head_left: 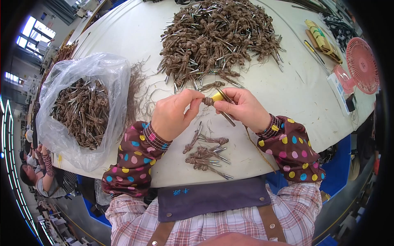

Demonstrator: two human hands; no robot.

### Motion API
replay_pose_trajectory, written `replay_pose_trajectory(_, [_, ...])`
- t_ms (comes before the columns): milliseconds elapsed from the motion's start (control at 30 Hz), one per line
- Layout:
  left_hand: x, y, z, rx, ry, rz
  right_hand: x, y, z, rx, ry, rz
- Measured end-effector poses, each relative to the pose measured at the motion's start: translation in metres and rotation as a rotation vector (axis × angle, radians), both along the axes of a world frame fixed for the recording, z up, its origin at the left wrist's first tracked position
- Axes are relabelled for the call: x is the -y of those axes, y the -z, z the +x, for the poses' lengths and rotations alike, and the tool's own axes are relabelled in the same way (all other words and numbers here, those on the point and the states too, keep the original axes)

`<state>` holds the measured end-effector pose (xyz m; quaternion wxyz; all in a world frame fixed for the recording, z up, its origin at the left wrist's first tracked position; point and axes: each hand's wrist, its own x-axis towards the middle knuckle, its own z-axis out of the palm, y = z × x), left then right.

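Observation:
In front of my chest, my left hand [175,114] is closed, thumb and forefinger pinching one end of a knotted brown cord [208,101]. My right hand [243,107] is closed at the cord's other side, round a slim dark metal tool [228,119] with a yellow part [217,96]; its exact kind is hard to make out. A long thin brown strand [260,149] hangs below that hand. On the table between my forearms lies a small group of knotted cords with silvery metal tips [204,159]. Another knotted cord [213,85] lies just beyond my fingers.
A large heap of knotted cords [217,39] covers the far middle of the white table [303,102]. To the left stands a clear plastic bag [117,76] filled with similar cords. Loose brown threads [137,92] lie beside it. A pink fan [362,65] stands at right.

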<state>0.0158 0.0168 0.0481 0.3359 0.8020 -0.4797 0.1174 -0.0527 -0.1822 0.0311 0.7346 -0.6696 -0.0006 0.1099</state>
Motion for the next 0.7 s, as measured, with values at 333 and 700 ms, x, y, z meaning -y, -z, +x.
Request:
replay_pose_trajectory(333, [0.006, 0.003, -0.001, -0.145, -0.039, -0.093, -0.007, -0.002, -0.007, 0.753, 0.371, -0.989])
replay_pose_trajectory(700, [0.011, 0.004, -0.007, -0.048, -0.05, -0.044, -0.011, -0.008, -0.011, 0.99, 0.347, -1.344])
